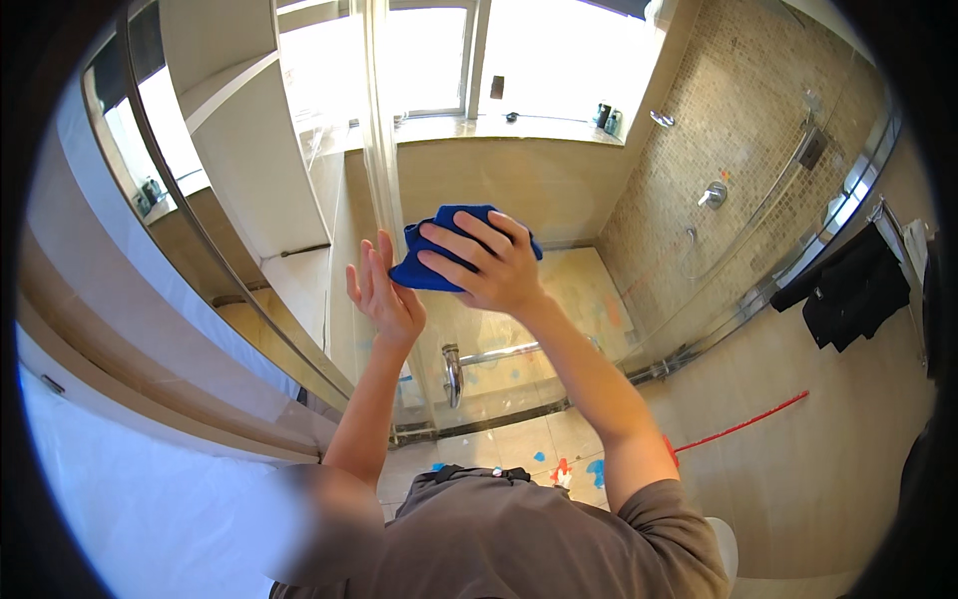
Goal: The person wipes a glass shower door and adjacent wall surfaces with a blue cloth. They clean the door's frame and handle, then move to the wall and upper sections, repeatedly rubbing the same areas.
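My right hand (494, 262) lies over a folded dark blue cloth (413, 274), its fingers spread across the fabric. Behind the cloth is the clear glass shower panel (489, 411), and the cloth appears to be held up against it. My left hand (387, 301) is raised beside the cloth's left corner, with fingers stretched up and apart. Whether its fingertips touch the glass or the cloth I cannot tell. Below both hands, a chrome door handle (453, 376) is fixed to the glass.
Bright windows stand above a sill (479, 128) holding small bottles (605, 117). A shower valve (713, 195) sits on the mosaic wall. Black cloth (856, 288) hangs from a rail at the right. A red stick (743, 418) and blue and red scraps (562, 472) show lower down.
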Tool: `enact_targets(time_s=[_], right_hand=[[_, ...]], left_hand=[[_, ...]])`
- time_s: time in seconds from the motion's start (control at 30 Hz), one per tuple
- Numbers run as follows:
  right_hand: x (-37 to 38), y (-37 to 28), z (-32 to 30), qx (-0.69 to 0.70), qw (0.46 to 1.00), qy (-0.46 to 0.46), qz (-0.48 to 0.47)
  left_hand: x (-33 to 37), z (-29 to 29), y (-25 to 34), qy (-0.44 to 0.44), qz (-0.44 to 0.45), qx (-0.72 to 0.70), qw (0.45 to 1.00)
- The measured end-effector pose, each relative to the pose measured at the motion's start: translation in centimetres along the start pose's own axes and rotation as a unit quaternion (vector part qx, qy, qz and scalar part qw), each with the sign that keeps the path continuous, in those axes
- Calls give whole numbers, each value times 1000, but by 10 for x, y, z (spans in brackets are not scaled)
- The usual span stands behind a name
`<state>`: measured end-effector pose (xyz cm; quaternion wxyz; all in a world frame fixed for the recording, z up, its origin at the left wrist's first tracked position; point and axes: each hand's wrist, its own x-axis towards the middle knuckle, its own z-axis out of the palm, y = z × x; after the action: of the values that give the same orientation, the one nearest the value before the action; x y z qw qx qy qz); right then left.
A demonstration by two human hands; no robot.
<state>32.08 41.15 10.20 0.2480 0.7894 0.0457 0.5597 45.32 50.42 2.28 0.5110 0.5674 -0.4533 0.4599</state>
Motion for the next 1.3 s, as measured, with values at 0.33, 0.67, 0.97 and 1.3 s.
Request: enact_targets(time_s=[0.33, 0.67, 0.97, 1.3], right_hand=[[2, 91, -49, -24, 988, 101, 113], [5, 38, -17, -12, 965, 169, 198], [-21, -24, 3, 53, 995, 11, 88], [-20, 43, -29, 35, 998, 4, 60]], left_hand=[[2, -2, -1, -12, 10, 15, 1000], [3, -3, 4, -13, -14, -3, 1000], [4, 2, 4, 26, -18, 7, 999], [1, 1, -1, 9, -1, 6, 1000]])
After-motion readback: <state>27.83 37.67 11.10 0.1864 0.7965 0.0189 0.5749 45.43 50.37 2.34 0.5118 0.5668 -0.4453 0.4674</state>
